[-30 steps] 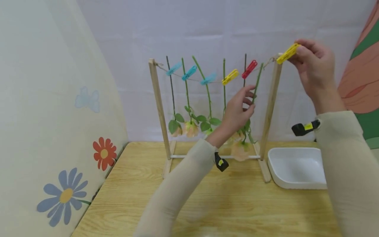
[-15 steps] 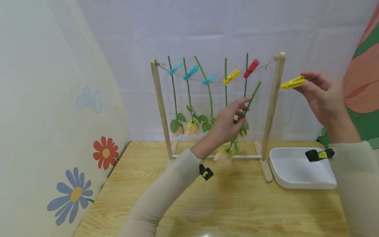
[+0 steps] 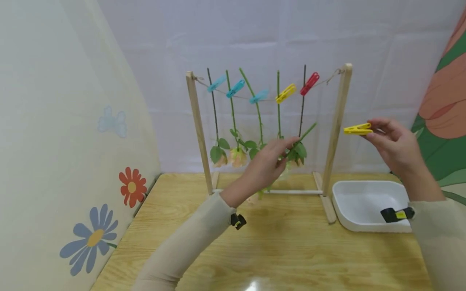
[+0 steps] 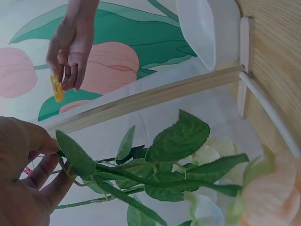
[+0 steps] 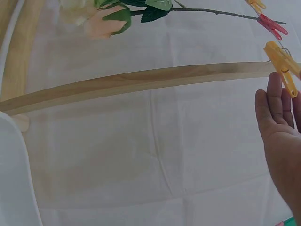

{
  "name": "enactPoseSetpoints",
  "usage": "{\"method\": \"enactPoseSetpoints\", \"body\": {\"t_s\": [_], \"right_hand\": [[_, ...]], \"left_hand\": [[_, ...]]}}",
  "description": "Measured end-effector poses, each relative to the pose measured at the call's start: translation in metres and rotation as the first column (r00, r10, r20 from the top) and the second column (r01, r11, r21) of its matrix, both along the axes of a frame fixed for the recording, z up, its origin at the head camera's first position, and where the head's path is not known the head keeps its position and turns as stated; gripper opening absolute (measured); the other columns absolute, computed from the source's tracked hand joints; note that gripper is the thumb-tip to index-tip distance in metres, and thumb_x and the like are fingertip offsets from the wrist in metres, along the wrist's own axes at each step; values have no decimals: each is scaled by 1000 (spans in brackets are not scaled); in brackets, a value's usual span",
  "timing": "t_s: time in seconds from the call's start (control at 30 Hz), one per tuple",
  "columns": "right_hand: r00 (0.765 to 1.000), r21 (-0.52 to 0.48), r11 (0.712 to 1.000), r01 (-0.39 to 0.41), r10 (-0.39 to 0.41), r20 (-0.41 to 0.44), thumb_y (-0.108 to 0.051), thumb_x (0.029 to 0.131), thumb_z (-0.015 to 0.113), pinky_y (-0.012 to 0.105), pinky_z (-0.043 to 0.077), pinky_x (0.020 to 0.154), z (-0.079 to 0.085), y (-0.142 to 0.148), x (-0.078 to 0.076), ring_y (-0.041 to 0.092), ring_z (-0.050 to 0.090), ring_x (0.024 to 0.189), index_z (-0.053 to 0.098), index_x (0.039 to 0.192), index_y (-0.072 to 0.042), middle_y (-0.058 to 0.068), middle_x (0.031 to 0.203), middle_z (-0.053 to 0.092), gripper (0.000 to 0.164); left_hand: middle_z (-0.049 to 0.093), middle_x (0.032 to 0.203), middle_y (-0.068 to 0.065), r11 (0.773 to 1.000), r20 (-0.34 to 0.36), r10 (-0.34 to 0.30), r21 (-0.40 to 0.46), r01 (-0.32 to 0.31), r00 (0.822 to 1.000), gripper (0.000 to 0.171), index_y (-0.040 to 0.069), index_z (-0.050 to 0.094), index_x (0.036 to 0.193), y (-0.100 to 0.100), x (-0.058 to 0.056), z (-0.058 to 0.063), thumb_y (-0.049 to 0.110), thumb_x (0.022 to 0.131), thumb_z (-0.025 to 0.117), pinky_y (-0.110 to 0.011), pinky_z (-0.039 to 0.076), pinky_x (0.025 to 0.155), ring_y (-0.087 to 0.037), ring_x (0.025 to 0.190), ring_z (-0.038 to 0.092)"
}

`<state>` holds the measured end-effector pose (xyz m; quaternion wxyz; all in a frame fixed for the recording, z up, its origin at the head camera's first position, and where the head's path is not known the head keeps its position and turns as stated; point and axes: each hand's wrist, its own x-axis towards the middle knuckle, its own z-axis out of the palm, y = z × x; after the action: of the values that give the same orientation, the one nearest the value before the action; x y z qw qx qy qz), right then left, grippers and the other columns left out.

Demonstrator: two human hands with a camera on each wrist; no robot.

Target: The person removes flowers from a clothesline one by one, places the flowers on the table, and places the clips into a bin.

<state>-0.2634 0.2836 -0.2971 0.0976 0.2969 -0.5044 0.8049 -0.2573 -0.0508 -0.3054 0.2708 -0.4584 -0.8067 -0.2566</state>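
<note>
A pale wooden table [image 3: 291, 250] fills the bottom of the head view. Over it, two light sleeves, the left sleeve [image 3: 182, 250] and the right sleeve [image 3: 433, 238], reach in from the lower edge, each with a small black camera [image 3: 238, 221] at the cuff.

Near the centre, the left hand [image 3: 263, 163] pinches the stem of an artificial flower [image 3: 308, 131] between thumb and fingers. The stem's cut end slants toward the upper right; the left wrist view shows its leaves and a peach bloom at the lower right. Right of centre, the right hand [image 3: 397, 145] grips a yellow clothespin [image 3: 358, 129] by its fingertips, apart from the rack.

Below that hand, a white tray [image 3: 364, 225] sits just beside the foot of a wooden rack [image 3: 336, 129]. Along the rack's string [image 3: 238, 97], three blue pegs [image 3: 235, 88], a yellow peg [image 3: 286, 93] and a red peg [image 3: 310, 83] each clip a stem, with the hanging flowers [image 3: 238, 157] upside down.

Behind the rack is a white cloth [image 3: 236, 32]; a pink and green mural [image 3: 444, 105] shows at the right edge.
</note>
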Motion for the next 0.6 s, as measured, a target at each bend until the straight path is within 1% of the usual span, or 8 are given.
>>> {"method": "enactPoseSetpoints", "body": {"t_s": [0.13, 0.2, 0.27, 0.37, 0.43, 0.5, 0.6], "right_hand": [[999, 38, 999, 33, -34, 22, 20, 96, 48, 22, 53, 97, -11, 3, 5, 16, 64, 110, 62, 120, 6, 11, 118, 62, 31], [999, 37, 999, 26, -27, 25, 20, 96, 47, 23, 53, 98, -16, 4, 7, 15, 65, 110, 62, 120, 6, 11, 118, 63, 31], [1000, 29, 999, 15, -16, 26, 21, 96, 46, 23, 53, 98, -22, 6, 9, 15, 65, 110, 62, 120, 6, 11, 117, 63, 32], [999, 11, 1000, -5, 5, 38, 21, 97, 44, 23, 52, 99, -30, 9, 11, 15, 66, 110, 61, 120, 7, 12, 117, 63, 33], [999, 2, 1000, -9, 8, 53, 21, 97, 44, 23, 52, 99, -35, 11, 13, 15, 66, 110, 61, 121, 7, 12, 118, 62, 33], [998, 3, 1000, -2, 2, 67, 21, 97, 44, 22, 52, 99, -40, 12, 14, 15, 66, 110, 61, 122, 6, 11, 118, 62, 34], [996, 8, 1000, 8, -9, 84, 21, 97, 44, 22, 52, 98, -47, 14, 15, 14, 66, 109, 60, 123, 6, 11, 118, 62, 34]], "left_hand": [[64, 116, -12, 999, -57, 17, -44, -19, 998, 58, 6, 49, 147, -7, 2, -5, -10, 93, 59, -21, 54, 79, -21, 98, 61], [65, 118, -11, 997, -76, 27, -71, -33, 997, 58, 7, 49, 147, -9, 4, -7, -9, 93, 60, -21, 54, 81, -20, 101, 62], [66, 119, -11, 995, -82, 36, -93, -44, 996, 59, 8, 48, 148, -12, 7, -9, -9, 93, 60, -22, 55, 78, -21, 99, 63], [67, 119, -10, 989, -101, 55, -131, -68, 993, 58, 9, 48, 149, -15, 11, -13, -7, 94, 59, -22, 55, 73, -20, 92, 64], [67, 115, -9, 984, -114, 69, -158, -87, 991, 59, 10, 48, 149, -17, 13, -16, -7, 94, 59, -20, 52, 65, -18, 84, 61], [67, 114, -8, 976, -128, 83, -188, -107, 988, 58, 10, 47, 149, -19, 15, -19, -6, 94, 59, -20, 51, 64, -17, 84, 61], [66, 115, -7, 965, -137, 100, -230, -130, 986, 60, 11, 46, 150, -22, 18, -22, -6, 94, 59, -20, 51, 66, -18, 92, 62]]}}
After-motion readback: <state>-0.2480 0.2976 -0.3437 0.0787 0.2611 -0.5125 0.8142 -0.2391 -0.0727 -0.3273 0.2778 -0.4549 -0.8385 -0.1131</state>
